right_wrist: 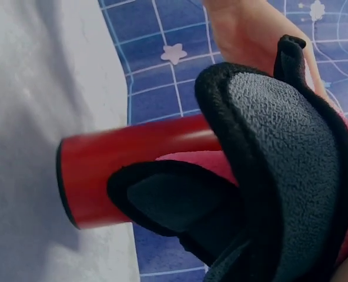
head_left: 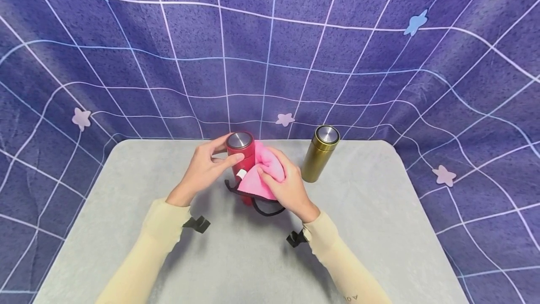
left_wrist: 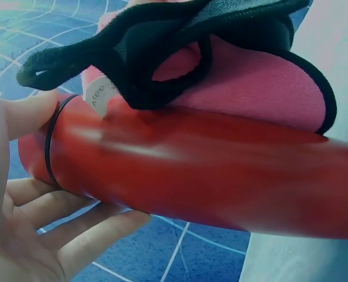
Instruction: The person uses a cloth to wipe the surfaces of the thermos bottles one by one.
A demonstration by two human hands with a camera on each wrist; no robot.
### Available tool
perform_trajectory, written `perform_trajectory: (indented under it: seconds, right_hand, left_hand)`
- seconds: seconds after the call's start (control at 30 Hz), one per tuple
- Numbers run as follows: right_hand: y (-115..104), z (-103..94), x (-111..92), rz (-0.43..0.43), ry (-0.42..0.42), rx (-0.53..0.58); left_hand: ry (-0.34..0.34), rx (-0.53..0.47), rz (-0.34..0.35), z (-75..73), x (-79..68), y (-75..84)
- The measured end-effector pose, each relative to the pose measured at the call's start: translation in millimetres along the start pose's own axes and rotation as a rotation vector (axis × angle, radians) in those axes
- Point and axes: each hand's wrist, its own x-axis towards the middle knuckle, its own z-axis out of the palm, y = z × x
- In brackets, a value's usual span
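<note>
A red vacuum flask [head_left: 249, 152] with a silver-topped lid stands upright on the table. My left hand [head_left: 203, 167] holds it near the top, thumb in front and fingers around the far side, as the left wrist view shows. My right hand [head_left: 291, 186] grips a bunched pink cloth [head_left: 258, 184] against the flask's right side. The cloth has black edging, a dark grey reverse [right_wrist: 280, 135], a black loop [head_left: 267, 214] and a small white tag [head_left: 241, 174]. Part of the flask's body is hidden behind the cloth.
A gold vacuum flask [head_left: 317, 161] stands to the right of my right hand. The pale grey table [head_left: 236, 266] ends just behind both flasks, against a purple gridded curtain [head_left: 190, 36] with star shapes. Black straps with small blocks [head_left: 198, 224] hang at both wrists.
</note>
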Motion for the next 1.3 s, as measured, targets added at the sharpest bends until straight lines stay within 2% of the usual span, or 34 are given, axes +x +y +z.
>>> perform_trajectory:
  seconds: [0.2,0.4,0.63,0.83,1.1,1.3]
  right_hand:
    - [-4.8,-4.0,-1.4,-0.121,0.003,-0.032]
    - [-7.4,-4.6,-3.4,-0.302,-0.074,-0.068]
    - [-11.9,-5.9,-1.9,-0.431,-0.097,-0.187]
    - [-14.5,-6.5,0.9,-0.555,-0.114,-0.302]
    - [-18.3,-2.5,3.0,-0.684,-0.155,-0.436]
    - [-22.4,-0.8,3.2,-0.739,-0.189,-0.529]
  left_hand:
    - [0.001,0.037,-0.017,2.3,1.2,0.2]
    - [-0.015,0.040,-0.026,4.2,1.1,-1.9]
    - [-0.043,-0.006,-0.016,5.5,0.7,-3.6]
    - [-0.054,-0.044,-0.036,5.4,0.6,-2.3]
    - [-0.036,-0.006,-0.038,4.6,0.6,1.1]
    - [-0.018,0.036,-0.048,4.1,1.2,1.0]
